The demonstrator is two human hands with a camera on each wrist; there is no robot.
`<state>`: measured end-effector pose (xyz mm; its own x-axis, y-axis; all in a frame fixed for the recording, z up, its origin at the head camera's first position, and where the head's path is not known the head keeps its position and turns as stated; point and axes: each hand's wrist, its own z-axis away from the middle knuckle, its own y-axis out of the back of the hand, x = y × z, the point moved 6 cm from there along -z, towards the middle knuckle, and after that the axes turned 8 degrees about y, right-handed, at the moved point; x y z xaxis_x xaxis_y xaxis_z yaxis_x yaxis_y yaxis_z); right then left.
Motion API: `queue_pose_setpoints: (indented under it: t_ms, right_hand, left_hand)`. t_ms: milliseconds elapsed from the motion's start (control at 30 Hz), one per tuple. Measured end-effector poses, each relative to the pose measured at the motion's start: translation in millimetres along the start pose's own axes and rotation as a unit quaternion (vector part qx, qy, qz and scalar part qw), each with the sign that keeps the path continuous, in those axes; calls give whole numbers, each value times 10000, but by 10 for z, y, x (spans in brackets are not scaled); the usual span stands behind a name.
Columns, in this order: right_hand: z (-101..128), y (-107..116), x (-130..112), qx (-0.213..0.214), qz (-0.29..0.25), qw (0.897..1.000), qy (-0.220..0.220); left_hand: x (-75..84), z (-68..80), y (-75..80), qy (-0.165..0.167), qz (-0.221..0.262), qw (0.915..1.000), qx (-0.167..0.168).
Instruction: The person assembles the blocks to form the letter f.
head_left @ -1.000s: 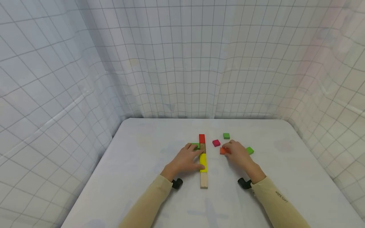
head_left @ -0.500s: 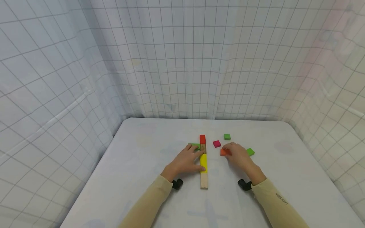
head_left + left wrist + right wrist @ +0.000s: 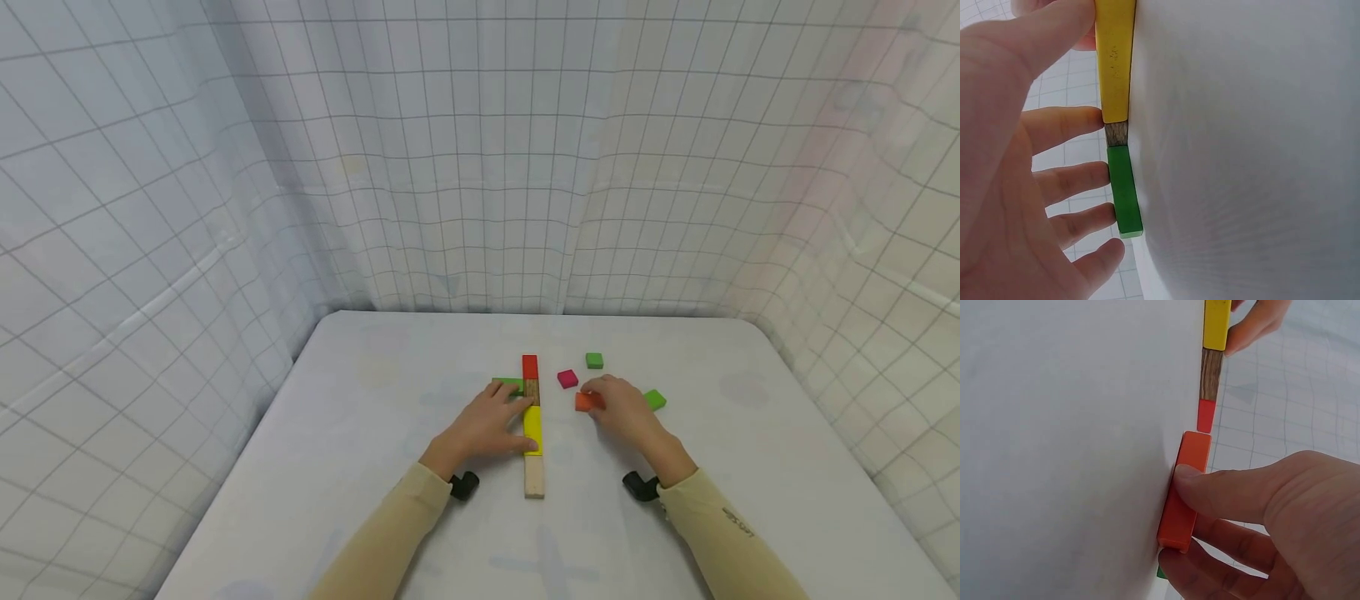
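My left hand (image 3: pixel 487 423) lies over a row of blocks, thumb on the yellow block (image 3: pixel 532 425) and index fingertip by the brown wooden block (image 3: pixel 532 390). In the left wrist view the other fingers stretch along the green block (image 3: pixel 1124 190). A red block (image 3: pixel 530 367) tops the row's far end, and a pale wooden block (image 3: pixel 534 479) forms its near end. My right hand (image 3: pixel 628 417) pinches an orange block (image 3: pixel 1186 506) between thumb and fingers, right of the row and low over the white table.
Past the right hand's fingertips sits a small crimson block (image 3: pixel 567 379), with a small green block (image 3: pixel 594 361) farther back. A bright green block (image 3: pixel 655 400) lies right of that hand. White gridded curtains (image 3: pixel 480 167) enclose the table (image 3: pixel 360 400).
The head view has shifted very slightly. Both hands and all the blocks keep their places, with the right hand still pinching the orange block.
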<state>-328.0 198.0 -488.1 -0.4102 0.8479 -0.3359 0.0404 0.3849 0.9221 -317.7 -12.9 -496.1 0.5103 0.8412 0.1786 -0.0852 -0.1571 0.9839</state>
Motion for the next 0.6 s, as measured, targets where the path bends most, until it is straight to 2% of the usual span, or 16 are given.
queue_pose_setpoints:
  t_ms: [367, 600]
  right_hand:
    - [-10, -10, -16, -98, 101, 9999, -94]
    - [-41, -36, -83, -161, 57, 9999, 2]
  left_hand:
    - [25, 6, 29, -14, -150, 9999, -60]
    - [14, 27, 31, 83, -184, 9996, -174]
